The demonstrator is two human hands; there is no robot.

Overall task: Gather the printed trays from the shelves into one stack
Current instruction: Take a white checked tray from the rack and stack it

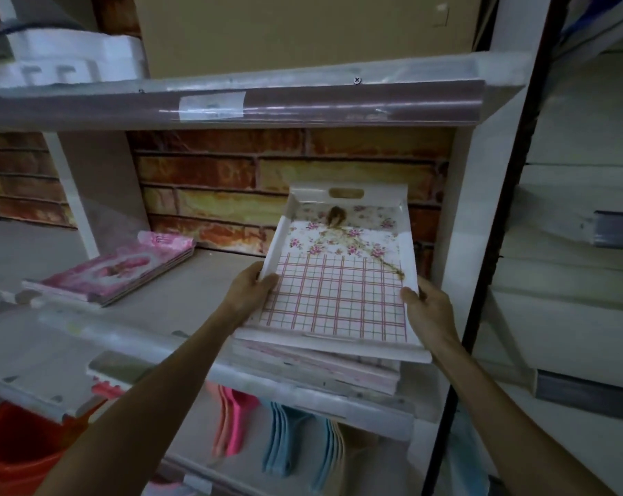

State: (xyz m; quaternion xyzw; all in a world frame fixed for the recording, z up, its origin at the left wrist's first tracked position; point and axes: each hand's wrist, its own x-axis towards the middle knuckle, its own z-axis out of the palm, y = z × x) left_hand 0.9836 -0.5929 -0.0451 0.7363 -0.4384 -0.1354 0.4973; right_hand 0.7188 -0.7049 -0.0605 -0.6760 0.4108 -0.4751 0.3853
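A white rectangular tray printed with a pink grid and rose sprays (338,281) is held by both hands above the front right part of a pale grey shelf board (181,298). Its far end, where an oval handle slot is cut into the raised wall, is tilted upward toward the brick-patterned back panel (231,173). The left hand (251,293) is curled round the tray's left rim, with the thumb laid over the wall onto the printed surface. The right hand (424,309) is clamped on the right rim near the front corner, thumb on top. The hands are kept well apart, one at each long side.

Directly under the held tray, a stack of similar flat trays with pinkish edges (338,370) is seen lying at the shelf's front edge; whether the held tray is touching it cannot be told. Further left on the same shelf, a lower pile of pink printed trays (120,270) is lying well apart from the stack. Below the shelf, pink and blue plastic items (263,431) are hung, and an orange plastic tub (13,449) is seen at the lower left.
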